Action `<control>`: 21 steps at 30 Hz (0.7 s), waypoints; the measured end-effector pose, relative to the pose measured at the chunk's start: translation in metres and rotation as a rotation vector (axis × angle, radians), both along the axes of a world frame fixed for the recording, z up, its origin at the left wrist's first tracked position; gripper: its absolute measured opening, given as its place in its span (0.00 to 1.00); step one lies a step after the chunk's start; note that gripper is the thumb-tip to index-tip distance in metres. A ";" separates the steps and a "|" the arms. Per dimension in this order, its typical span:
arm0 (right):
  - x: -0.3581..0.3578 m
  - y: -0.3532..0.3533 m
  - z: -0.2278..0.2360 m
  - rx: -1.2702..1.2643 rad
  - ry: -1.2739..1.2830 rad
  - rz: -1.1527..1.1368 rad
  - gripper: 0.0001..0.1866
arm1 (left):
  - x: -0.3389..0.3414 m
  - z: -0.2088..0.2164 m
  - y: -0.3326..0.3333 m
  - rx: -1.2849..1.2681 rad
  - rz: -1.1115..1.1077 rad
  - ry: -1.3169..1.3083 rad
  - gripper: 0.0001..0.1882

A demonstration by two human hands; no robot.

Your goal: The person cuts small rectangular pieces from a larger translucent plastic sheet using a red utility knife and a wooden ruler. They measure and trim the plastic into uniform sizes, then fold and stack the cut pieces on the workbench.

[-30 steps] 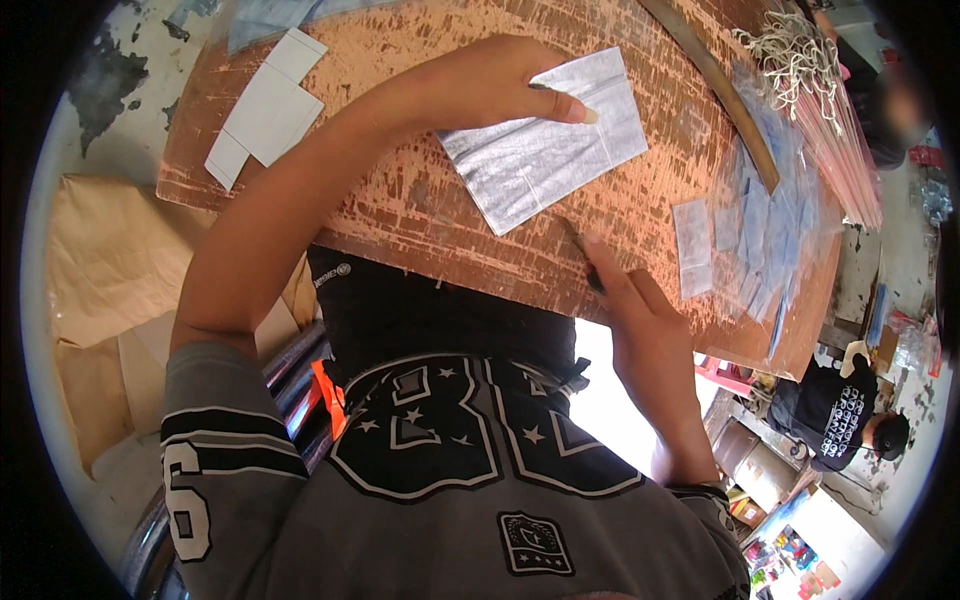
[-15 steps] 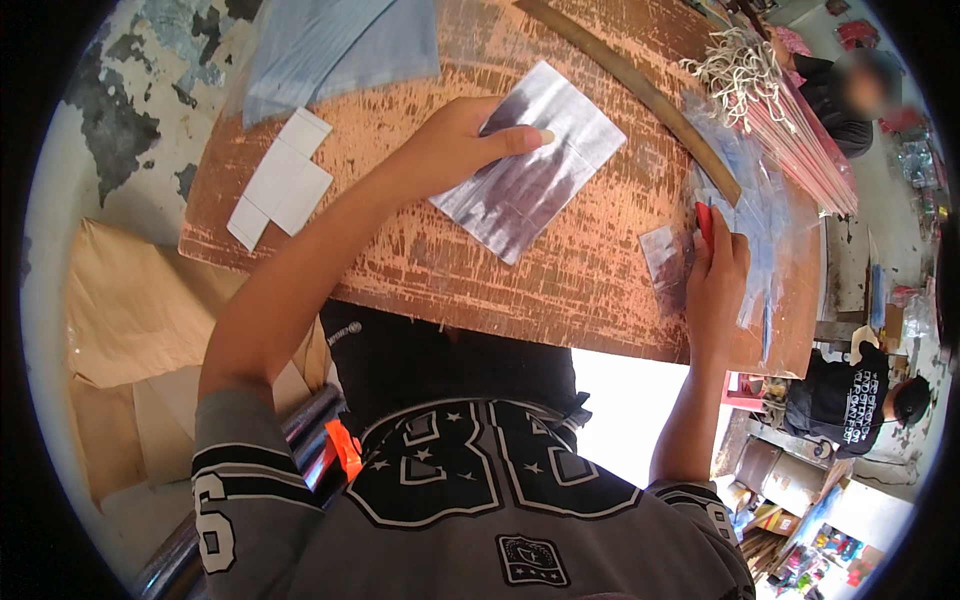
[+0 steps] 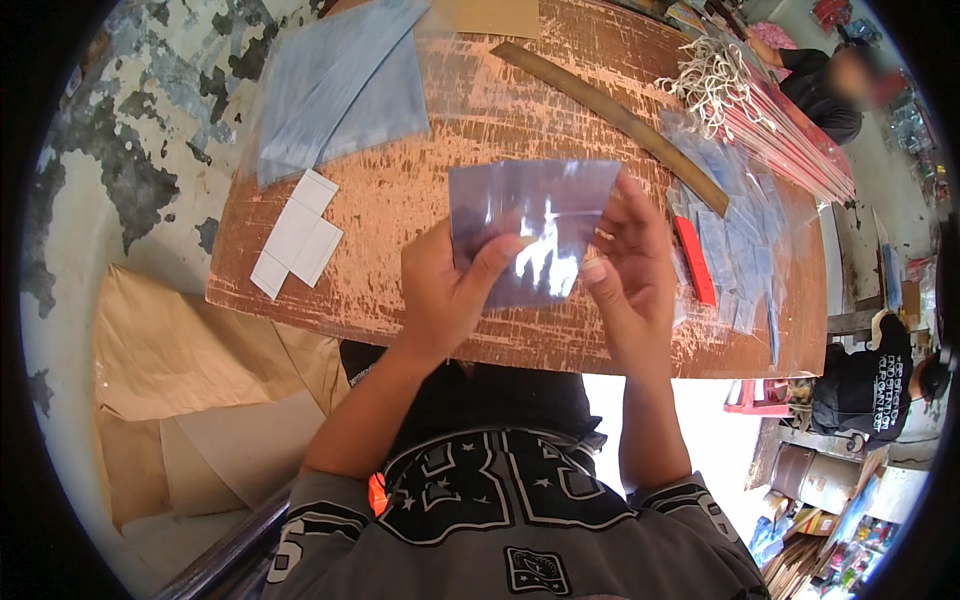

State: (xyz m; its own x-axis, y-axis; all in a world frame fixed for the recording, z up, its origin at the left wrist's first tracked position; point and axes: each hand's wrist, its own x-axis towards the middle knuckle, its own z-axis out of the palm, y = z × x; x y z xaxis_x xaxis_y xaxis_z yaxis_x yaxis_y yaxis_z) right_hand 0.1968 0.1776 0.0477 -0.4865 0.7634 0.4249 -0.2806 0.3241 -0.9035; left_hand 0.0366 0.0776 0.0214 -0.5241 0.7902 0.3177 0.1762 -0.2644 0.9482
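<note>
My left hand (image 3: 445,290) is closed on a glossy, see-through plastic sheet (image 3: 535,195), its thumb across the front and fingers showing dimly behind. Light glares off the sheet's middle. At the sheet's right edge is my right hand (image 3: 640,275), fingers curled and thumb tip against the edge, seeming to pinch it. A red-handled tool (image 3: 694,260), seemingly a cutter, lies on the table just right of that hand. A white cut-out card template (image 3: 298,235) rests at the left, away from both hands.
Larger bluish plastic sheets (image 3: 345,90) lie at the far left of the worn wooden table (image 3: 380,190). A long flat strip (image 3: 615,120) crosses the far right. Plastic offcuts (image 3: 735,245) and a bundle of pink sticks with white strings (image 3: 765,130) sit beyond. Two people are at the right.
My right hand has let go of the red tool and come left to the sheet's edge. The sheet has been turned more upright and brought nearer to me by my left hand.
</note>
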 end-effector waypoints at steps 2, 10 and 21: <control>-0.001 -0.002 -0.002 -0.190 0.035 0.159 0.22 | 0.014 -0.007 0.000 0.137 0.029 -0.117 0.17; 0.001 -0.004 -0.023 -0.196 -0.040 0.237 0.11 | 0.013 -0.029 -0.011 0.180 0.093 0.097 0.17; 0.005 -0.006 -0.034 -0.282 0.004 0.344 0.08 | 0.007 -0.033 -0.026 0.054 0.002 0.209 0.19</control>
State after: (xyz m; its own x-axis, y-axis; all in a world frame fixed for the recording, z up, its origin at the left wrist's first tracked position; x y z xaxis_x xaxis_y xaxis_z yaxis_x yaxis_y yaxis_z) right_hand 0.2022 0.1713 0.0132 -0.7314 0.6435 0.2256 -0.3329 -0.0481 -0.9418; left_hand 0.0438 0.0515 -0.0121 -0.4439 0.7680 0.4617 0.3681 -0.3135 0.8753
